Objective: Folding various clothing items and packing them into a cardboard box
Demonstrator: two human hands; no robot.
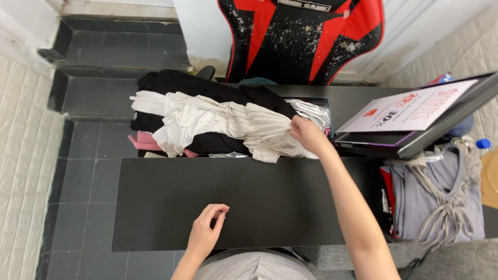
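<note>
Your grey-clad lap [258, 276] fills the bottom edge of the head view, pressed up against a long black table [199, 206] that runs left to right across the frame. Your left hand [206, 232] rests on the near edge of that table, palm down, wrist bent up from below, fingers loosely curled toward the thumb and holding nothing.

Your right arm stretches diagonally up and away from the lower right, nearly straight, with your right hand [307, 135] closing on the right end of a white garment [221, 127]; the fingers pinch a fold of its cloth. That white garment lies on top of a heap at the table's far edge, its long axis running left to right, its loose end pointing left. Black clothes [194, 87] lie under and behind it, and a strip of pink cloth [142, 143] shows at the heap's lower left.

Just right of your right hand sits a dark box with silvery wrapping [314, 110] inside, and beside it a tilted tray carrying a white printed sheet [412, 109]. A grey fringed garment [436, 194] hangs at the table's right end. A red-and-black chair [298, 33] stands beyond the heap.
</note>
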